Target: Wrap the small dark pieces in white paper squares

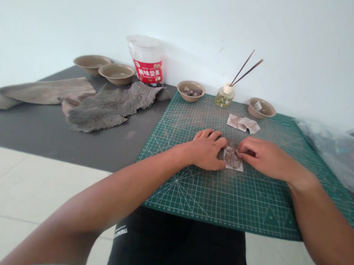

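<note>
So the setup is a dark grey table (101,145) pushed up against a plain pale wall (196,26), with light floor tiles (35,181) showing below its front edge. A big green cutting mat (197,194) covers the right part of the tabletop (white grid lines, angle marks, a couple of triangles printed near the front edge), and it has some brownish smudges on it.

The small stained white piece (233,159) lies flat on the mat, between the two hands. The left hand (208,150) is palm down on the mat with its fingers spread a bit apart, thumb at the piece's left edge. The right hand (261,156) has thumb and fingertips pinched together at the piece's upper right; whether something tiny is between them, I can't tell.

Just past the hands are two more stained white pieces (243,123), overlapping. Along the back of the mat sit a small bowl of dark lumps (191,91), a glass bottle with two dark sticks (224,97) and another small bowl with whitish bits (261,107). Over on the left, a ragged grey furry hide (111,106) is lying near two tan bowls and a clear tub with a red label (147,61). Crumpled clear plastic (336,153) sits at the right edge.
</note>
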`<state>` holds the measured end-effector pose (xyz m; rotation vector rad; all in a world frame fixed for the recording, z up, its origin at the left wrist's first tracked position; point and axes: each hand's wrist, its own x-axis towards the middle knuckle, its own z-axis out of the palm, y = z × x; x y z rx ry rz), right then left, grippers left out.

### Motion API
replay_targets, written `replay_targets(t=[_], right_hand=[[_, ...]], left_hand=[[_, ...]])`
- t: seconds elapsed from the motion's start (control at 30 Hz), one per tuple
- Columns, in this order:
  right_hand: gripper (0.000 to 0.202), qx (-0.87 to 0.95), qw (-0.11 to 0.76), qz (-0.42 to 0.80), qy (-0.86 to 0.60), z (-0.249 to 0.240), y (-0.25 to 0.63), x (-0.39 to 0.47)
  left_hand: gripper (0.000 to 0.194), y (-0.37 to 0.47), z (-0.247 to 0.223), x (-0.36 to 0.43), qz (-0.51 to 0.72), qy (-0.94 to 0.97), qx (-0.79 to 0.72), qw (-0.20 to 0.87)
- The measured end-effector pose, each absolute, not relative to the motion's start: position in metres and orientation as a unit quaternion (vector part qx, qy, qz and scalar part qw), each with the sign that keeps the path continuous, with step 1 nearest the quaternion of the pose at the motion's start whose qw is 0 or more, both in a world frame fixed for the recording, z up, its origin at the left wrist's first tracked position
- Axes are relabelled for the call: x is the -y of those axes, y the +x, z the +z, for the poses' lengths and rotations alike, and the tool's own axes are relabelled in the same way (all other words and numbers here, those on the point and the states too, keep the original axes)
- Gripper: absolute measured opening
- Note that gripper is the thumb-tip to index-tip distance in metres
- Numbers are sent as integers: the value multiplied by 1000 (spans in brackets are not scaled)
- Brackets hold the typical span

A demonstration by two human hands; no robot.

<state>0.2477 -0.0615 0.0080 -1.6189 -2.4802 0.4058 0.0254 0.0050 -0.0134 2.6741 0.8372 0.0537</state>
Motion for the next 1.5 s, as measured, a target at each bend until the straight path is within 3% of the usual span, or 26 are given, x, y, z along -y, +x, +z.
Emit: replay_targets(t=[0.13,0.27,0.5,0.6,0.73,0.9,1.07,1.23,1.37,1.5], right_hand=[[12,853,60,219,-470,9,251,65],[7,835,106,143,-521,5,249,63],[10,842,127,153,-502,1,241,58],[7,839,106,126,-519,3,244,58],[11,858,90,184,-470,2,246,62],[9,830,107,91,-540,1,248,61],[11,851,95,187,-481,2,244,62],[6,823,111,106,-547,1,243,61],[8,843,98,196,-491,3,239,64],[8,824,113,123,-542,4,241,63]], left_hand=[[58,24,-10,-4,11,942,-288,172],[58,24,-10,-4,13,940,-293,177],[60,26,-11,-5,6,942,-290,168],[60,26,-10,-5,5,940,-297,166],[62,26,-11,-5,9,943,-286,168],[61,25,-13,-6,9,942,-289,170],[59,24,-10,-5,7,943,-283,174],[59,24,-9,-4,15,942,-290,168],[58,24,-9,-4,11,943,-286,171],[59,24,-10,-4,18,942,-289,169]])
